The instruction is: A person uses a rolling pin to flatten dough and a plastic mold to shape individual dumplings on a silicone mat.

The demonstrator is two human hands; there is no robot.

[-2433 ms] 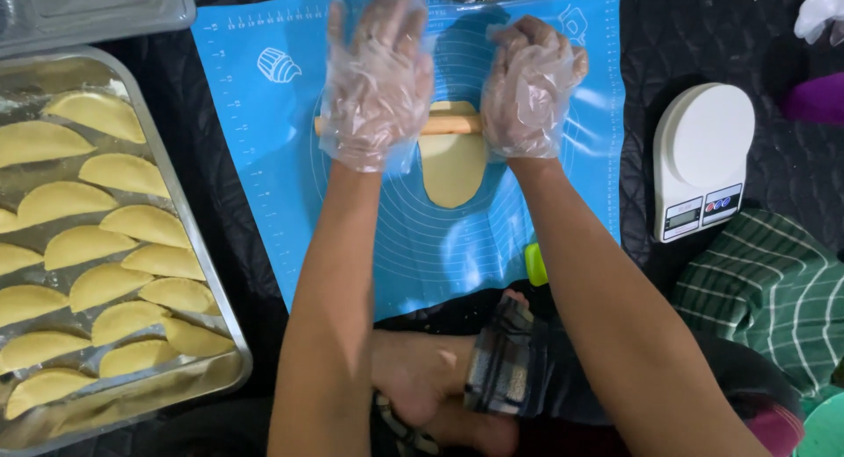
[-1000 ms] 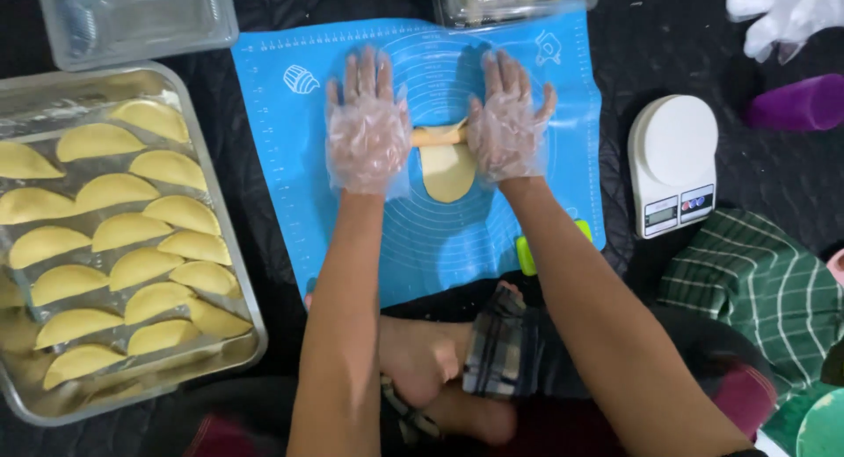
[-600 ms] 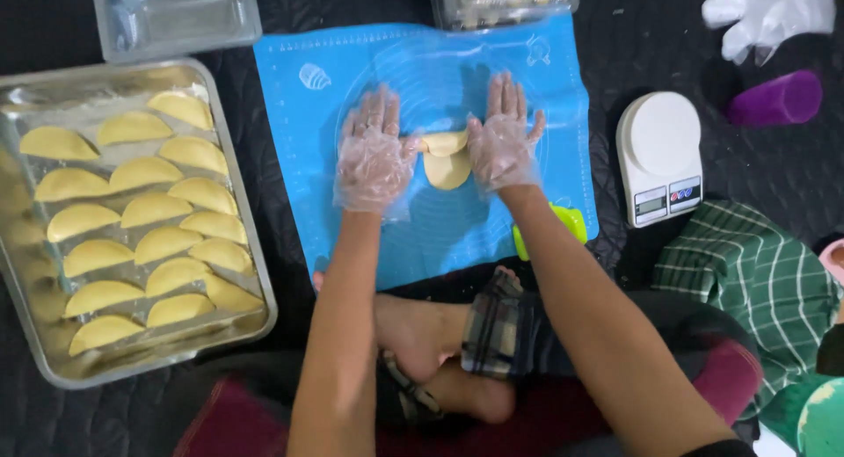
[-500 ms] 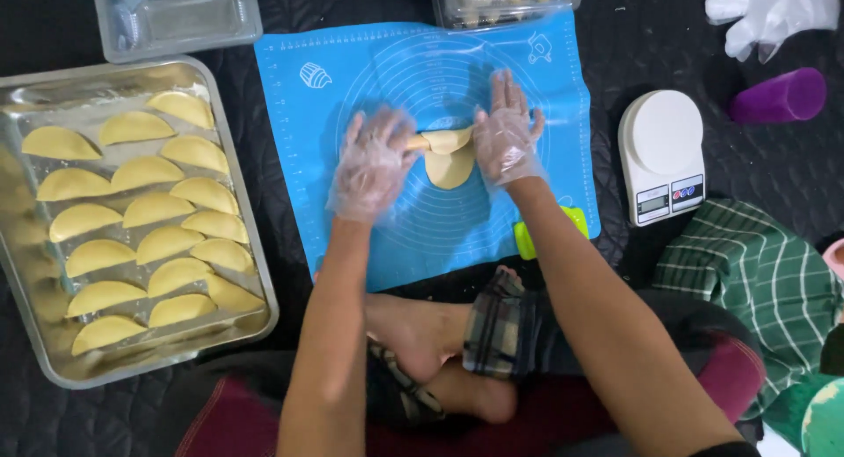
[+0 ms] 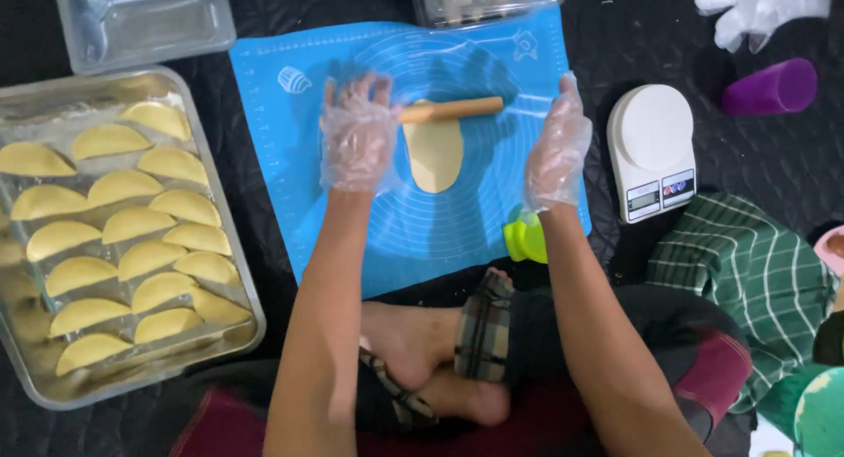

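My L hand (image 5: 356,139) rests open, fingers on the rolling pin's (image 5: 450,110) 9 o'clock end; R hand (image 5: 556,149) open, holding nothing. Dough oval (image 5: 434,154) lies mid-mat (image 5: 281,167), pin across its 12 o'clock edge. Dough prob. soft, thin, tears easily; lift by edges.

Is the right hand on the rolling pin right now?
No. The right hand is lifted open beside the blue mat, clear of the rolling pin, which only the left hand touches.

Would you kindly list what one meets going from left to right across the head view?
Metal tray of folded pastries → left hand → oval dough → right hand → white kitchen scale → purple cup.
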